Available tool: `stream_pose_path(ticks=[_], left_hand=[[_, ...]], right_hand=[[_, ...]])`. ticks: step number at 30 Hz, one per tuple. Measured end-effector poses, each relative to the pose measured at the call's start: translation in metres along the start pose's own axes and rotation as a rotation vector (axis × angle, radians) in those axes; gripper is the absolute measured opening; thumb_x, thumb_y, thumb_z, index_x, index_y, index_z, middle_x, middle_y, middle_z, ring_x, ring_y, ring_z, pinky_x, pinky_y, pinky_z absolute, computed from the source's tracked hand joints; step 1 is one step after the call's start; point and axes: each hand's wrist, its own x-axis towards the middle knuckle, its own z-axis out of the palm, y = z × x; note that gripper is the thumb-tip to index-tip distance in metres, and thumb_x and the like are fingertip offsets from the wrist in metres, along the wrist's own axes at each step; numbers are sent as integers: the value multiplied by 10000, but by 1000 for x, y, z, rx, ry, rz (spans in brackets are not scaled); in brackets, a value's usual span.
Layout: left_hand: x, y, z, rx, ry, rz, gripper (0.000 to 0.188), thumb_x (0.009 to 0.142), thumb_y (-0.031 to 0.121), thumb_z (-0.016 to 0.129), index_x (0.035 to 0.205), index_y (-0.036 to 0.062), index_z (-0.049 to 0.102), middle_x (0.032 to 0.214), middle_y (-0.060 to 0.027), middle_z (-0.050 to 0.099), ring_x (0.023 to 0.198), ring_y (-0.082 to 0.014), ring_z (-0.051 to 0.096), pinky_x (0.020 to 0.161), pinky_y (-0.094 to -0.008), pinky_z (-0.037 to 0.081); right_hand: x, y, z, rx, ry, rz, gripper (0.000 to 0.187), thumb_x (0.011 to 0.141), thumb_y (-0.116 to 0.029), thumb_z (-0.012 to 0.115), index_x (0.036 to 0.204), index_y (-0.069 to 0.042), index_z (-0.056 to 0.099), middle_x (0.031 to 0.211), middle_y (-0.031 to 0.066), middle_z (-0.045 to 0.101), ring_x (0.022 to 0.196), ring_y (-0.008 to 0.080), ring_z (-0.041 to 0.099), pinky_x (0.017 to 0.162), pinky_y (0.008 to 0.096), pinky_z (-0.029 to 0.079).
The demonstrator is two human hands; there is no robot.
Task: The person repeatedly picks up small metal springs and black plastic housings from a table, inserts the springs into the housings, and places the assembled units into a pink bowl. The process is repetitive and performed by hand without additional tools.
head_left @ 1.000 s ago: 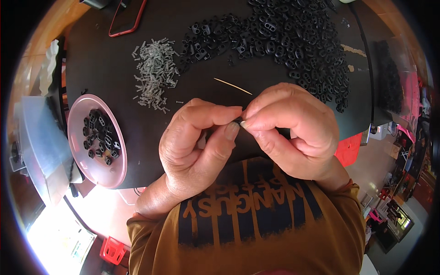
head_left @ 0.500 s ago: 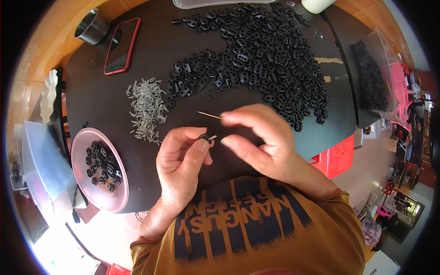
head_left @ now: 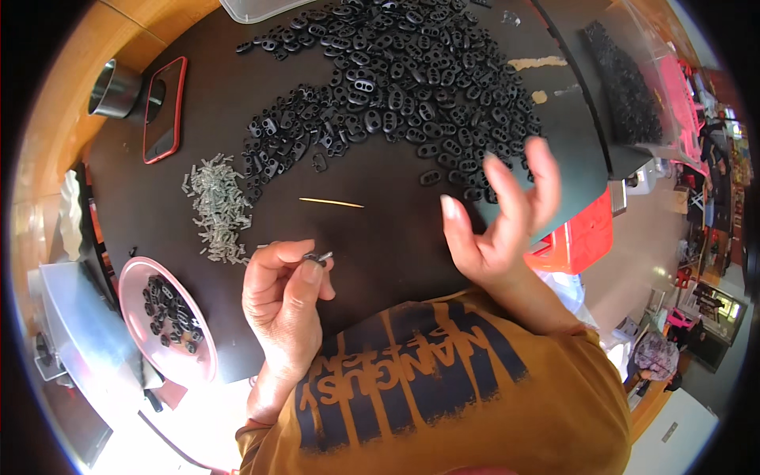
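My left hand (head_left: 283,305) is closed in a pinch on a small black cord-lock part (head_left: 310,256), and a short silvery spring (head_left: 325,256) sticks out of it. The fingers hide most of that part. My right hand (head_left: 503,229) is raised with its fingers apart and nothing in them, close to the right end of a heap of black two-holed cord-lock pieces (head_left: 412,95). A wooden toothpick (head_left: 332,203) lies on the dark table between the hands and the heap. Small metal springs (head_left: 222,212) form a pile left of it.
A pink bowl (head_left: 207,348) with several black pieces stands at the near left. Back left are a red-cased phone (head_left: 164,111) and a metal cup (head_left: 115,89). A clear bin of black parts (head_left: 625,87) and a red stool (head_left: 582,233) are at the right.
My right hand has let go of the toothpick, which now lies on the table, and moved right toward the heap with its fingers spreading. My left hand keeps its pinch. The view has shifted.
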Motion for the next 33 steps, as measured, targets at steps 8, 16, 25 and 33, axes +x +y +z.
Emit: stream_pose_path(ticks=[8, 16, 25, 33], left_hand=[[-2, -2, 2, -1, 11, 51, 137, 844, 48, 532, 977, 17, 536, 667, -29, 528, 544, -94, 429, 520, -230, 341], [-2, -3, 3, -33, -18, 10, 143, 843, 43, 522, 983, 17, 531, 678, -46, 545, 546, -96, 420, 541, -233, 343], [-1, -4, 4, -48, 14, -3, 132, 823, 37, 563, 950, 12, 537, 689, -22, 508, 529, -93, 438, 538, -223, 394], [2, -5, 4, -22, -34, 20, 144, 849, 35, 504, 988, 11, 532, 632, -11, 470, 545, -87, 396, 560, -232, 330]], right_hand=[[1, 10, 11, -41, -32, 63, 518, 629, -98, 684, 1119, -9, 543, 1300, 219, 340, 1149, 346, 360, 962, 414, 274], [0, 8, 8, -69, -21, 112, 502, 669, -164, 655, 1131, -14, 532, 1300, 242, 340, 1143, 384, 367, 941, 449, 279], [11, 10, 11, -160, 355, -215, 429, 696, -140, 648, 1120, -115, 585, 1340, 209, 301, 1256, 403, 269, 1027, 498, 174], [58, 32, -7, -283, 451, -462, 581, 660, -226, 695, 1179, -53, 499, 1305, 294, 247, 1111, 399, 288, 900, 476, 239]])
